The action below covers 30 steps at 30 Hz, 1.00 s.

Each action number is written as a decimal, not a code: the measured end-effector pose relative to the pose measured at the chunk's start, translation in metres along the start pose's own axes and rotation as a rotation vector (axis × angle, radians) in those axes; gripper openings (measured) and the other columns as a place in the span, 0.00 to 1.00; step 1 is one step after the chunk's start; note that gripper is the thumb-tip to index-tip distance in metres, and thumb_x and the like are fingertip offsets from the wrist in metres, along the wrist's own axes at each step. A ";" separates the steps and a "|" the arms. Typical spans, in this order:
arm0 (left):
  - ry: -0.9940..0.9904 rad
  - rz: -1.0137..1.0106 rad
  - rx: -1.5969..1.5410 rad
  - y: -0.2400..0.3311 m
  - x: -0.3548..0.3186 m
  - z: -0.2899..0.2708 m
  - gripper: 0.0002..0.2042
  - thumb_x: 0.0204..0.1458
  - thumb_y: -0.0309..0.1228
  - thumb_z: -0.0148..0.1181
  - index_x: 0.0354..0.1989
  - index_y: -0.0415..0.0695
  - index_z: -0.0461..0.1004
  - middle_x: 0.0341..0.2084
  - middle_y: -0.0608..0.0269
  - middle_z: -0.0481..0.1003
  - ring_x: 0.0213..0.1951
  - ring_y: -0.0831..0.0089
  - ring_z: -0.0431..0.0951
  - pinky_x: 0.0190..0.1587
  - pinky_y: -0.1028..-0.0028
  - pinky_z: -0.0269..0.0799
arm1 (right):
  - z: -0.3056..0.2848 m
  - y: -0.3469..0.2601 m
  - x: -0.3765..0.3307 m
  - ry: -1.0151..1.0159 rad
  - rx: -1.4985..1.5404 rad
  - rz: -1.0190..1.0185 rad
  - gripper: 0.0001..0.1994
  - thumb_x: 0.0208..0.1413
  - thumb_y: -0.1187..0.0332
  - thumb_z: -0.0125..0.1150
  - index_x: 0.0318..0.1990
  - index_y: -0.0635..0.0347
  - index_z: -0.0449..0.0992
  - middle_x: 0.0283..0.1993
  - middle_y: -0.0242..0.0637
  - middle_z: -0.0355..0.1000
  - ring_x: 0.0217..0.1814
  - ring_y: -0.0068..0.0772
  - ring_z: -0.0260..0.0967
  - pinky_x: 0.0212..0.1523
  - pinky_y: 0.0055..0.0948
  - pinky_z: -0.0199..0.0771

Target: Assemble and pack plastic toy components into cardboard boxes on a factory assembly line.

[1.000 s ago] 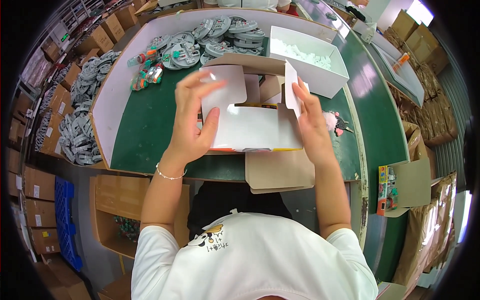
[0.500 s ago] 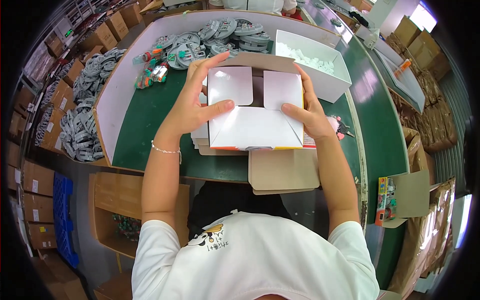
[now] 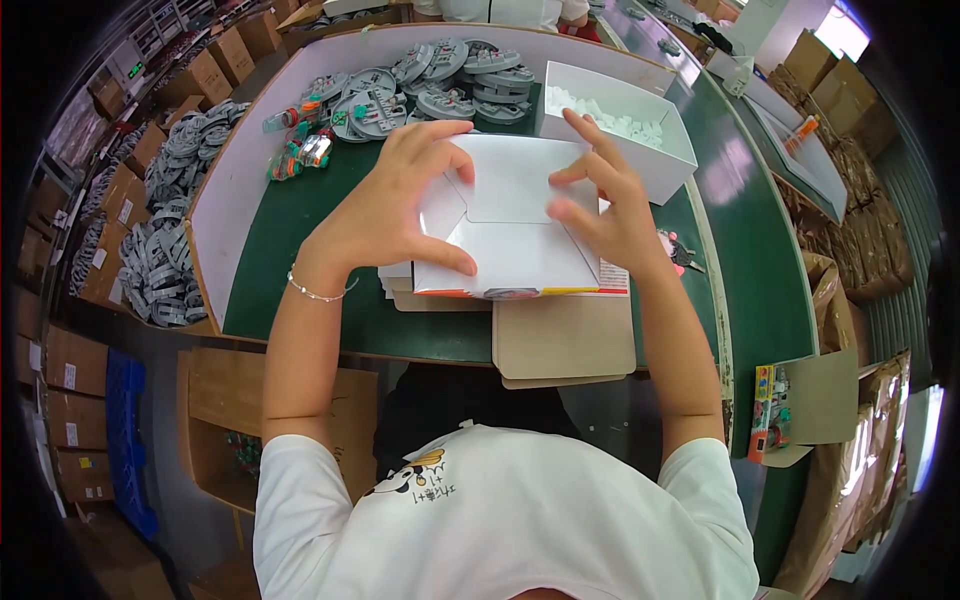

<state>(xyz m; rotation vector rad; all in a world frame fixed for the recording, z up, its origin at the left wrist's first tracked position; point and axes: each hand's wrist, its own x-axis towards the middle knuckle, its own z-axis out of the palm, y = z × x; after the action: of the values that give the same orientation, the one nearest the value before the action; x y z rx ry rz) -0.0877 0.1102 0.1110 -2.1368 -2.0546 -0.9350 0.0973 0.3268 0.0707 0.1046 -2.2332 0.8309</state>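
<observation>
A white cardboard box (image 3: 510,225) with its flaps folded down flat is held above the green table (image 3: 330,310). My left hand (image 3: 385,205) grips its left side, thumb pressed along the front edge. My right hand (image 3: 605,205) rests on the right flaps, fingers spread over the top. Under the box lies a stack of flat brown cardboard sheets (image 3: 560,340) and some folded white cartons (image 3: 395,280).
An open white tray box (image 3: 655,165) with small white pieces stands behind. Grey round parts in bags (image 3: 440,75) and colourful small items (image 3: 300,150) lie at the back left. More grey parts (image 3: 160,260) pile at the left. A brown carton with a colourful pack (image 3: 790,410) stands right.
The box flaps stood open a second ago; both hands have folded them down flat, and the box now sits closed between my hands.
</observation>
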 end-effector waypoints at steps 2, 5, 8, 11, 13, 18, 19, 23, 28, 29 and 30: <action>-0.024 0.030 0.089 0.010 0.007 0.002 0.39 0.25 0.50 0.79 0.47 0.45 0.67 0.63 0.46 0.59 0.65 0.49 0.56 0.62 0.55 0.59 | 0.003 -0.003 0.010 -0.053 -0.200 0.034 0.16 0.43 0.62 0.74 0.37 0.56 0.75 0.67 0.39 0.63 0.68 0.46 0.61 0.55 0.38 0.71; -0.042 0.021 0.207 0.025 0.007 0.007 0.43 0.24 0.54 0.78 0.48 0.42 0.66 0.63 0.42 0.58 0.66 0.47 0.55 0.61 0.53 0.61 | 0.012 -0.018 0.020 -0.088 -0.348 0.053 0.16 0.44 0.61 0.73 0.35 0.57 0.73 0.63 0.35 0.67 0.64 0.45 0.65 0.51 0.39 0.73; -0.048 -0.016 0.339 0.037 0.005 0.015 0.47 0.23 0.56 0.77 0.51 0.40 0.64 0.63 0.38 0.56 0.67 0.45 0.53 0.58 0.50 0.62 | 0.017 -0.027 0.022 -0.107 -0.462 0.063 0.16 0.45 0.61 0.72 0.33 0.57 0.71 0.59 0.33 0.71 0.60 0.44 0.68 0.48 0.39 0.75; -0.059 -0.034 0.438 0.043 0.003 0.020 0.51 0.21 0.58 0.77 0.55 0.41 0.63 0.63 0.36 0.55 0.68 0.43 0.50 0.55 0.46 0.64 | 0.021 -0.029 0.018 -0.057 -0.594 -0.021 0.15 0.45 0.61 0.71 0.34 0.57 0.71 0.55 0.30 0.72 0.55 0.42 0.70 0.45 0.39 0.77; -0.058 -0.034 0.435 0.044 0.003 0.023 0.51 0.21 0.57 0.77 0.56 0.41 0.63 0.63 0.36 0.55 0.68 0.43 0.50 0.55 0.46 0.64 | 0.019 -0.030 0.017 -0.079 -0.590 -0.016 0.16 0.46 0.61 0.71 0.34 0.57 0.70 0.56 0.32 0.71 0.56 0.42 0.69 0.44 0.37 0.77; -0.049 -0.043 0.418 0.046 0.003 0.020 0.54 0.21 0.54 0.78 0.61 0.43 0.60 0.63 0.37 0.53 0.68 0.42 0.50 0.55 0.46 0.64 | 0.006 -0.038 0.024 -0.122 -0.304 0.222 0.16 0.51 0.60 0.70 0.38 0.57 0.69 0.59 0.36 0.71 0.59 0.37 0.68 0.46 0.34 0.76; -0.048 -0.048 0.406 0.047 0.003 0.020 0.54 0.21 0.53 0.78 0.62 0.44 0.59 0.63 0.37 0.53 0.68 0.41 0.50 0.55 0.47 0.64 | 0.003 -0.038 0.024 -0.126 -0.163 0.337 0.17 0.52 0.60 0.70 0.41 0.56 0.70 0.59 0.36 0.71 0.60 0.36 0.68 0.47 0.34 0.75; 0.068 -0.033 0.349 0.045 -0.003 0.005 0.56 0.21 0.49 0.79 0.64 0.45 0.56 0.64 0.39 0.52 0.67 0.42 0.51 0.57 0.49 0.63 | 0.002 -0.038 0.008 0.365 -0.024 0.242 0.20 0.56 0.62 0.66 0.51 0.59 0.67 0.61 0.40 0.68 0.59 0.33 0.67 0.53 0.34 0.71; 0.582 0.005 0.147 0.049 -0.009 0.005 0.57 0.20 0.46 0.82 0.65 0.45 0.55 0.64 0.41 0.51 0.67 0.44 0.52 0.59 0.50 0.62 | -0.011 -0.052 -0.016 0.396 0.336 0.205 0.24 0.60 0.64 0.62 0.60 0.62 0.63 0.63 0.44 0.63 0.64 0.39 0.63 0.60 0.38 0.66; 0.663 -0.006 -0.077 0.048 -0.008 0.021 0.57 0.22 0.45 0.82 0.65 0.45 0.55 0.64 0.41 0.50 0.67 0.45 0.52 0.60 0.50 0.62 | -0.001 -0.064 -0.016 0.268 0.467 0.173 0.21 0.62 0.68 0.58 0.60 0.63 0.64 0.61 0.44 0.65 0.63 0.38 0.64 0.62 0.37 0.64; 0.739 -0.005 -0.304 0.048 -0.006 0.037 0.56 0.24 0.44 0.82 0.65 0.45 0.54 0.64 0.41 0.50 0.67 0.46 0.52 0.60 0.50 0.61 | 0.004 -0.076 -0.016 0.140 0.588 0.133 0.18 0.64 0.72 0.54 0.60 0.64 0.64 0.58 0.45 0.67 0.62 0.37 0.64 0.63 0.36 0.62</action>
<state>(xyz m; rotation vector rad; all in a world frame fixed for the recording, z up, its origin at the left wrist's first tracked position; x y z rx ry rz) -0.0285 0.1142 0.0966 -1.5104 -1.6087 -1.7871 0.1298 0.2613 0.0984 0.1693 -1.8198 1.5000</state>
